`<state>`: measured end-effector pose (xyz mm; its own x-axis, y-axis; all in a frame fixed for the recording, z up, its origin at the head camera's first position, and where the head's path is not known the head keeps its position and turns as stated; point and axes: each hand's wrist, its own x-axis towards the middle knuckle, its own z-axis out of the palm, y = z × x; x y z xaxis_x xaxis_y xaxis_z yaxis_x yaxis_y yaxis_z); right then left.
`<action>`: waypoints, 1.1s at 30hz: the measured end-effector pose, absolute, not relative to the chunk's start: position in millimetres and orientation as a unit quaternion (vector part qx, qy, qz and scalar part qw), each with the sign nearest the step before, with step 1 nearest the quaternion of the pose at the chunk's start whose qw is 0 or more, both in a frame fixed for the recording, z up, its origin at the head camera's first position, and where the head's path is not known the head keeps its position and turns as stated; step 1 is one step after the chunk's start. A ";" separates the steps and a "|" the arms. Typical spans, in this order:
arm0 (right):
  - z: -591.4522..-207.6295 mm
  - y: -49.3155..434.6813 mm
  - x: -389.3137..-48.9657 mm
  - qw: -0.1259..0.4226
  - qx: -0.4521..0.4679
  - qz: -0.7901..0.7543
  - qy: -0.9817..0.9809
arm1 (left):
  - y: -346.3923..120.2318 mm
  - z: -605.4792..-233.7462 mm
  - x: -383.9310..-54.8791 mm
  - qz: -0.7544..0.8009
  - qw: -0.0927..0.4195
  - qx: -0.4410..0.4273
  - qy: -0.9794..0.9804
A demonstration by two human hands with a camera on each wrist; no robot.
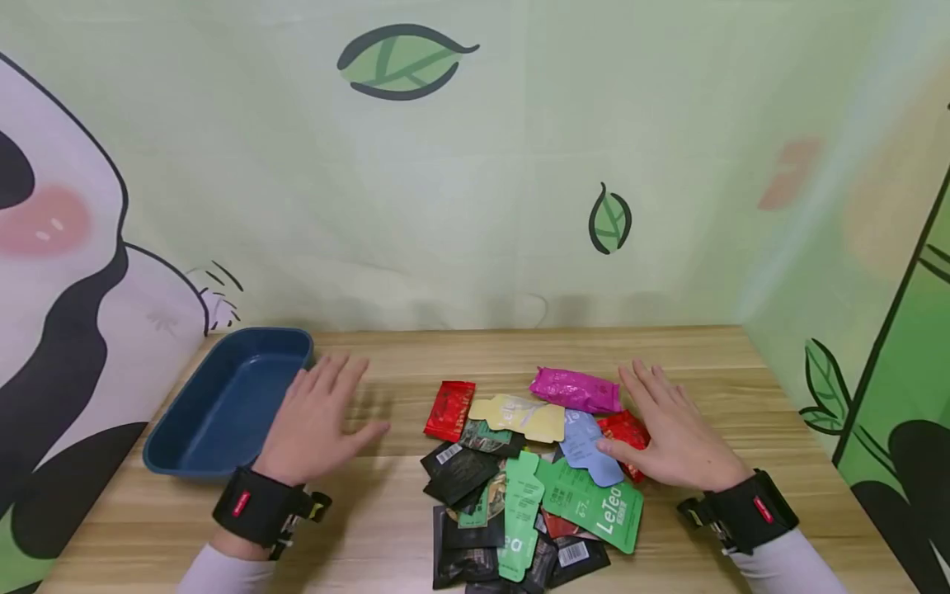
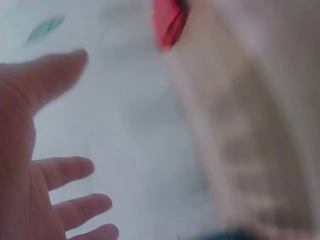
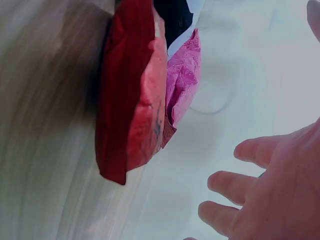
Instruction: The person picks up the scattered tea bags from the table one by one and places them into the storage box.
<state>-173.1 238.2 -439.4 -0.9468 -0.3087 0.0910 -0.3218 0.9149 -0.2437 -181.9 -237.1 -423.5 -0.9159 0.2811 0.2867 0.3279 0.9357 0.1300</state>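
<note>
A pile of small sachets lies on the wooden table. It includes a magenta packet (image 1: 576, 389), a red packet (image 1: 449, 411), a yellow packet (image 1: 523, 417), a blue packet (image 1: 588, 445), green packets (image 1: 603, 505) and several black sachets (image 1: 467, 478). My left hand (image 1: 317, 425), fingers extended and holding nothing, hovers beside the right rim of a dark blue tub (image 1: 159, 450). At the pile's right edge my right hand (image 1: 679, 441) is held with straight fingers over a second red packet (image 3: 132, 100); both wrist views show bare fingers gripping nothing.
The wooden tabletop (image 1: 393, 351) ends at the back against a pale green printed cloth (image 1: 475, 206). More cloth with leaf and panda drawings rises at both sides. Black camera straps sit on both wrists.
</note>
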 end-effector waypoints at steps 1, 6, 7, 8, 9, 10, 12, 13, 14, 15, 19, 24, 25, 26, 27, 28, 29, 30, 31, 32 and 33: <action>-439.4 238.4 -173.2 0.025 0.161 0.128 -0.978 | -246.6 -417.9 -182.4 -0.096 0.137 -0.145 -0.975; -439.1 238.1 -173.8 0.019 0.161 0.136 -0.977 | -310.0 -391.3 -180.8 -0.133 0.136 -0.080 -0.978; -439.3 238.1 -174.0 0.018 0.161 0.137 -0.977 | -324.4 -388.4 -180.3 -0.141 0.131 -0.069 -0.979; -439.6 238.1 -174.2 0.017 0.160 0.137 -0.977 | -338.3 -386.3 -179.7 -0.146 0.124 -0.056 -0.980; -440.1 238.2 -174.3 0.016 0.159 0.136 -0.978 | -351.4 -385.3 -179.0 -0.150 0.113 -0.041 -0.981; -440.6 238.3 -174.4 0.015 0.159 0.135 -0.978 | -363.6 -385.5 -178.6 -0.154 0.103 -0.026 -0.982; -441.3 238.6 -174.3 0.013 0.159 0.134 -0.978 | -385.8 -388.6 -177.7 -0.156 0.081 -0.001 -0.984; -441.5 238.8 -174.3 0.013 0.159 0.134 -0.978 | -395.2 -390.7 -177.1 -0.156 0.066 0.013 -0.986; -441.8 238.8 -174.3 0.013 0.159 0.134 -0.978 | -403.7 -392.8 -176.4 -0.155 0.053 0.023 -0.986; -442.0 238.9 -174.4 0.012 0.159 0.136 -0.978 | -411.2 -394.9 -175.3 -0.156 0.040 0.034 -0.986; -442.8 238.9 -175.3 0.012 0.158 0.137 -0.978 | -433.8 -403.7 -170.5 -0.166 0.004 0.064 -0.984; -443.6 238.9 -175.3 0.008 0.156 0.138 -0.978 | -445.8 -415.1 -168.6 -0.181 -0.001 0.092 -0.979; -443.5 238.9 -175.5 0.007 0.156 0.138 -0.978 | -446.8 -417.3 -168.7 -0.184 0.000 0.096 -0.978; -443.5 239.0 -175.8 0.007 0.156 0.138 -0.978 | -447.5 -419.1 -169.0 -0.187 0.002 0.100 -0.977; -443.4 239.1 -175.9 0.007 0.157 0.140 -0.978 | -448.0 -420.7 -169.4 -0.190 0.002 0.104 -0.976; -443.5 239.3 -176.0 0.007 0.158 0.140 -0.977 | -447.8 -421.9 -169.6 -0.194 0.005 0.108 -0.975; -443.5 239.4 -176.0 0.007 0.158 0.140 -0.977 | -447.3 -422.9 -170.2 -0.196 0.009 0.111 -0.974; -443.5 239.5 -175.8 0.007 0.158 0.141 -0.977 | -446.4 -423.7 -170.7 -0.198 0.011 0.113 -0.974; -443.4 239.5 -175.7 0.007 0.158 0.143 -0.977 | -445.2 -424.1 -171.5 -0.201 0.012 0.113 -0.973; -443.4 239.7 -175.6 0.006 0.157 0.144 -0.977 | -443.3 -424.4 -172.4 -0.206 0.012 0.112 -0.972; -443.4 239.8 -175.4 0.005 0.157 0.145 -0.977 | -440.9 -424.6 -173.4 -0.208 0.014 0.107 -0.972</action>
